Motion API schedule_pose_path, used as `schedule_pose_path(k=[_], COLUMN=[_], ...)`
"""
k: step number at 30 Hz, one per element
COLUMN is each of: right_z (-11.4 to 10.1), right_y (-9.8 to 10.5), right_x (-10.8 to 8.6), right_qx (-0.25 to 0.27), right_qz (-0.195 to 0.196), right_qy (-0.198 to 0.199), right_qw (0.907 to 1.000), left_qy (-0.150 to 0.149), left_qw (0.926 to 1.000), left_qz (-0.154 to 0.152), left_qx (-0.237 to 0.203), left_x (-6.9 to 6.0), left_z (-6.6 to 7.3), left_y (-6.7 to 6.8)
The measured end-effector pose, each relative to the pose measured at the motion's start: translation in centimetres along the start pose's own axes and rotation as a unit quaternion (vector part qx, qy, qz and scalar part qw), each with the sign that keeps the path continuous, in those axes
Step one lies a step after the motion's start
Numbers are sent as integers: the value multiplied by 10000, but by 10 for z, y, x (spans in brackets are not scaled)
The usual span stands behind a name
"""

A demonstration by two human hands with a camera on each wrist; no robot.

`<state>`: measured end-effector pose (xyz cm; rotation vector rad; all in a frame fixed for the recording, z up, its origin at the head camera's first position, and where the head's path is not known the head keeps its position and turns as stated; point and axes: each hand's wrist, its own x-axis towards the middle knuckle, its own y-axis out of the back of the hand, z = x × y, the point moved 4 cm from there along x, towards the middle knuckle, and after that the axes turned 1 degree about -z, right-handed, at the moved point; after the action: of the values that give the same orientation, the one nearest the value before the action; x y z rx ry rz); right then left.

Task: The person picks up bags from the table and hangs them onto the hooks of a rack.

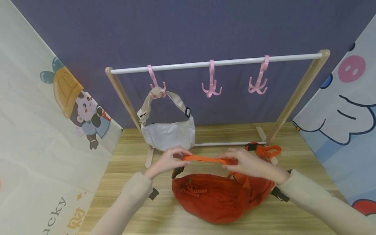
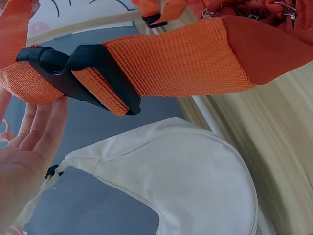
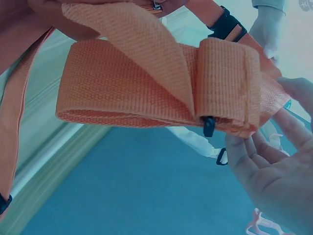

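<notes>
An orange webbing strap (image 1: 204,159) stretches between my hands, above a red-orange waist bag (image 1: 210,199) on the wooden surface. My left hand (image 1: 173,158) pinches the strap's left part between thumb and fingers. At its right part, my right hand (image 1: 242,161) grips the strap. A black buckle (image 2: 93,73) joins the webbing beside the left fingers in the left wrist view. Folded webbing (image 3: 132,88) hangs next to the right hand in the right wrist view. A second red-orange bag (image 1: 259,189) lies behind the first, partly hidden by the right forearm.
A white bag (image 1: 168,133) hangs from the left pink hook (image 1: 152,78) on a rack with a white rail (image 1: 188,65). Two more pink hooks, a middle hook (image 1: 211,81) and a right hook (image 1: 259,78), hang from the rail. Printed panels flank both sides.
</notes>
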<state>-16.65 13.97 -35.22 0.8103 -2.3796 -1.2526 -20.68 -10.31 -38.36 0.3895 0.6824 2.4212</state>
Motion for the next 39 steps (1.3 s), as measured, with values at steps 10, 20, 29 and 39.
schedule_pose_path(k=[10, 20, 29, 39], right_z=[-8, -15, -18, -19], right_y=[7, 18, 30, 44], right_x=[-2, -4, -3, 2], right_qx=[188, 105, -24, -177], right_qz=[298, 688, 1326, 1947], right_qy=[279, 519, 627, 1057], right_qw=[9990, 9962, 9892, 9750], left_qy=[-437, -623, -896, -835], left_qw=[9985, 9970, 9939, 9929], left_qz=[312, 454, 609, 757], left_qx=[133, 112, 203, 371], left_x=[-6, -4, 4, 18], left_z=[43, 59, 74, 76], left_y=[11, 20, 28, 33])
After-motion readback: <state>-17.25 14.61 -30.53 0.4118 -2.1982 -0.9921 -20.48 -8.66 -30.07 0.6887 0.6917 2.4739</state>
